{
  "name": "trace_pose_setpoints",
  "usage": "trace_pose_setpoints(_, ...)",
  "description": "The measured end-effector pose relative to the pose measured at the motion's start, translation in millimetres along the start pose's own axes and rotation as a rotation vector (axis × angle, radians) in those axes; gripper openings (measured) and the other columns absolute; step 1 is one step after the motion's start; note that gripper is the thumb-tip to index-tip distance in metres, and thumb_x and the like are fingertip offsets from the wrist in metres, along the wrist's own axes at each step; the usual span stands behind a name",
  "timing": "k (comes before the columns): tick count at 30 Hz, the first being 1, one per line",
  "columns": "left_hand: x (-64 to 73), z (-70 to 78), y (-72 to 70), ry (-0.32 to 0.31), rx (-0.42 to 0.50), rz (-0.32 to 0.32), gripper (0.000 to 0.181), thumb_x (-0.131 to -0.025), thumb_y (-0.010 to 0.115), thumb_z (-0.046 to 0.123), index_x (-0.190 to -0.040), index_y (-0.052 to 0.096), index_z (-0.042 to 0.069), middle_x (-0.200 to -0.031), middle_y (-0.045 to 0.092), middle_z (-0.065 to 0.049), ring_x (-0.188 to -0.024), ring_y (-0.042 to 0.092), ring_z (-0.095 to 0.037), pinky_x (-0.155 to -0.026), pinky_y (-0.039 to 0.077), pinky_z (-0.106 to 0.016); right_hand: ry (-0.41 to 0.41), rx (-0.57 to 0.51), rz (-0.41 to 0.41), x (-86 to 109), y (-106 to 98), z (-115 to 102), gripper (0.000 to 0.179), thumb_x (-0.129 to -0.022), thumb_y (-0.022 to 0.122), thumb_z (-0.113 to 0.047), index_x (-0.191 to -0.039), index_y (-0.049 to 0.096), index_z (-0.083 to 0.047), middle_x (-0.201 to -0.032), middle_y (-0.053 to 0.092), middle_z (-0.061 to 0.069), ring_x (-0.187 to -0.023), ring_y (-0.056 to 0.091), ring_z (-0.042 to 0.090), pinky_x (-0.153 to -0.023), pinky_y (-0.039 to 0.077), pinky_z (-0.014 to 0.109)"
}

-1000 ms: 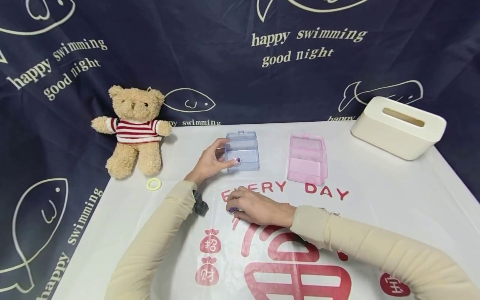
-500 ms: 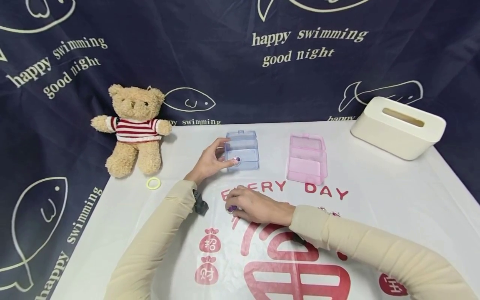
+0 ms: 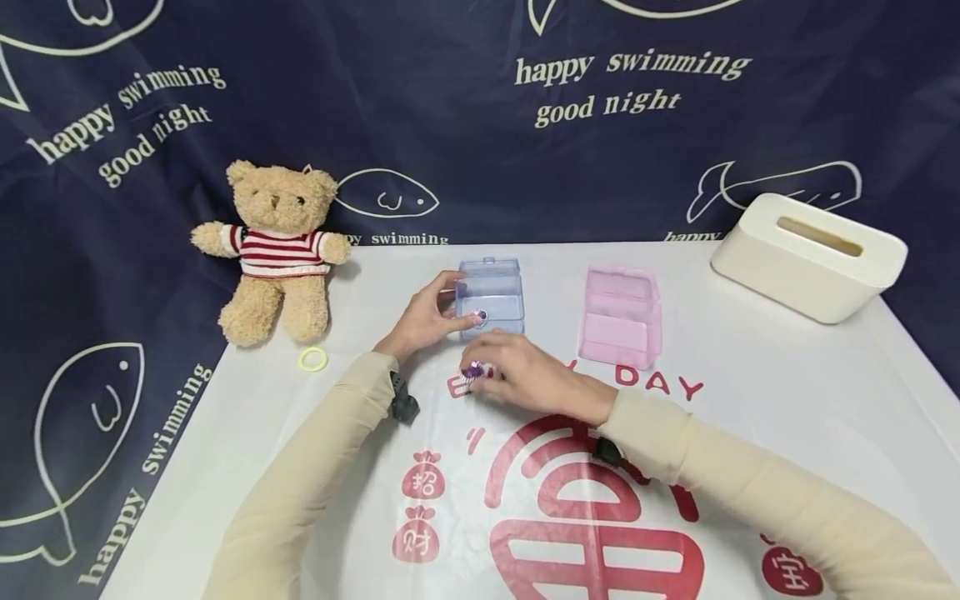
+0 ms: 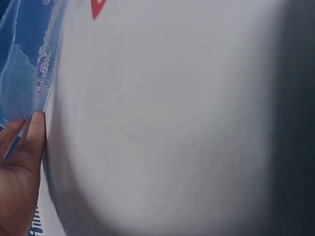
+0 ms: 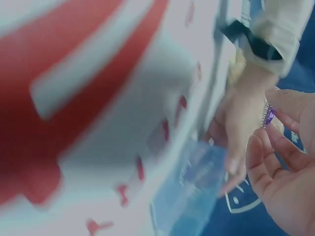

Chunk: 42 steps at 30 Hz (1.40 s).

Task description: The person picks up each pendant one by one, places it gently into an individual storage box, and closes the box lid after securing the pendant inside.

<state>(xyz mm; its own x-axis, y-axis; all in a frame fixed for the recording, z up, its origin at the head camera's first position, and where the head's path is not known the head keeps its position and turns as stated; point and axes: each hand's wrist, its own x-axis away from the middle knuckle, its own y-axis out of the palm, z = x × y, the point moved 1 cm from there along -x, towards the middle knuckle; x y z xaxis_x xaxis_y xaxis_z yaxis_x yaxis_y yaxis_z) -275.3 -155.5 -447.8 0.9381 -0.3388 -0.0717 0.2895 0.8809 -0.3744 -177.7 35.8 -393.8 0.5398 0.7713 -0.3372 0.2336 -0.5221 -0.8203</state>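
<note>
My left hand (image 3: pixel 427 318) holds the left side of an open, see-through blue plastic box (image 3: pixel 491 287), thumb along its front. Inside the box lies a small purple gem piece with a beaded silver rim (image 4: pixel 44 66), near my thumb. Fingertips (image 4: pixel 37 123) of that hand touch the box wall in the left wrist view. Just in front of the box, my right hand (image 3: pixel 536 375) pinches another purple gem piece (image 3: pixel 474 371), also silver-rimmed. In the right wrist view this gem piece (image 5: pixel 268 115) sits between thumb and fingers, apart from the box.
An open pink plastic box (image 3: pixel 621 321) stands to the right of the blue one. Further right is a cream tissue box (image 3: pixel 806 262). A teddy bear (image 3: pixel 277 250) sits at the back left, with a yellow ring (image 3: pixel 312 359) before it. A navy curtain (image 3: pixel 420 100) hangs behind.
My right hand has lifted and moved away from me, towards the blue box, with the gem piece in its fingers. The left hand stays on the box. The head view has shifted slightly.
</note>
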Motion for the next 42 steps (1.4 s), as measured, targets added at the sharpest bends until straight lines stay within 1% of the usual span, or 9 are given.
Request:
trace_pose_setpoints(4,-1.6,1.8,0.7,-0.01,-0.031,-0.011,0.074,-0.078,0.08,0.004,-0.141,0.042,0.011,-0.137,0.049,-0.018,-0.128,0.052,-0.032,-0.106,0.047,-0.036,0.028,0.007,0.06,-6.4,-20.1,9.4,0.02,-0.085,0.073,-0.012,-0.104,0.07,-0.005,-0.108,0.068,0.008,-0.107,0.063,0.023,-0.097,0.052,0.038)
trace_pose_setpoints(8,-2.0,2.8,-0.4,-0.021,-0.048,-0.004,0.074,-0.078,0.079,0.004,-0.142,0.042,0.012,-0.138,0.049,-0.017,-0.13,0.05,-0.032,-0.107,0.046,-0.04,0.059,0.037,0.105,-15.2,-35.9,23.1,0.02,-0.085,0.074,-0.009,-0.104,0.07,-0.005,-0.106,0.069,0.008,-0.103,0.065,0.022,-0.093,0.053,0.039)
trace_pose_setpoints(12,-1.1,1.6,0.0,-0.029,-0.029,-0.005,0.075,-0.078,0.081,0.009,-0.142,0.042,0.013,-0.138,0.049,-0.017,-0.13,0.05,-0.034,-0.108,0.044,-0.042,0.099,0.071,0.13,-23.2,-44.5,39.9,0.019,-0.083,0.075,-0.008,-0.101,0.07,-0.005,-0.104,0.07,0.009,-0.099,0.065,0.023,-0.088,0.053,0.039)
trace_pose_setpoints(16,-1.1,1.8,-0.5,-0.035,-0.001,-0.003,0.076,-0.077,0.082,0.012,-0.142,0.043,0.014,-0.137,0.049,-0.017,-0.13,0.05,-0.033,-0.109,0.043,-0.04,0.138,0.085,0.127,-32.6,-48.3,55.0,0.023,-0.08,0.077,-0.007,-0.102,0.07,-0.003,-0.101,0.071,0.01,-0.092,0.066,0.024,-0.083,0.055,0.038)
trace_pose_setpoints(19,-1.2,2.3,-0.1,-0.038,0.012,0.007,0.075,-0.076,0.083,0.011,-0.14,0.044,0.013,-0.136,0.05,-0.014,-0.129,0.051,-0.031,-0.108,0.045,-0.036,0.175,0.084,0.105,-39.5,-48.4,63.2,0.024,-0.08,0.077,-0.007,-0.102,0.07,-0.002,-0.1,0.071,0.01,-0.09,0.066,0.025,-0.081,0.055,0.038)
trace_pose_setpoints(23,-1.4,2.0,0.3,-0.033,0.022,0.016,0.075,-0.075,0.083,0.009,-0.14,0.044,0.011,-0.134,0.05,-0.014,-0.127,0.052,-0.03,-0.106,0.046,-0.033,0.221,0.098,0.053,-48.5,-45.7,71.9,0.024,-0.081,0.075,-0.008,-0.103,0.069,-0.001,-0.1,0.07,0.011,-0.092,0.065,0.026,-0.084,0.054,0.038)
trace_pose_setpoints(30,-0.3,1.6,2.1,-0.045,0.025,0.012,0.076,-0.075,0.083,0.01,-0.14,0.043,0.011,-0.136,0.049,-0.014,-0.128,0.051,-0.029,-0.105,0.047,-0.031,0.265,0.152,-0.045,-55.8,-40.0,87.0,0.024,-0.081,0.076,-0.009,-0.103,0.07,0.0,-0.101,0.07,0.013,-0.093,0.064,0.027,-0.086,0.052,0.04)
trace_pose_setpoints(35,-0.6,2.4,1.8,-0.042,-0.004,0.013,0.076,-0.075,0.083,0.013,-0.14,0.044,0.013,-0.138,0.048,-0.013,-0.129,0.05,-0.029,-0.105,0.047,-0.031,0.285,0.233,-0.119,-60.4,-37.1,90.1,0.02,-0.08,0.077,-0.007,-0.098,0.071,-0.001,-0.097,0.071,0.012,-0.086,0.063,0.024,-0.081,0.053,0.038)
trace_pose_setpoints(42,0.5,1.4,2.4,-0.041,-0.001,0.027,0.076,-0.075,0.083,0.013,-0.14,0.044,0.013,-0.137,0.048,-0.012,-0.129,0.051,-0.029,-0.106,0.046,-0.033,0.304,0.299,-0.186,-65.0,-29.7,90.9,0.008,-0.077,0.077,-0.005,-0.082,0.071,-0.005,-0.08,0.071,0.006,-0.07,0.059,0.019,-0.065,0.052,0.035)
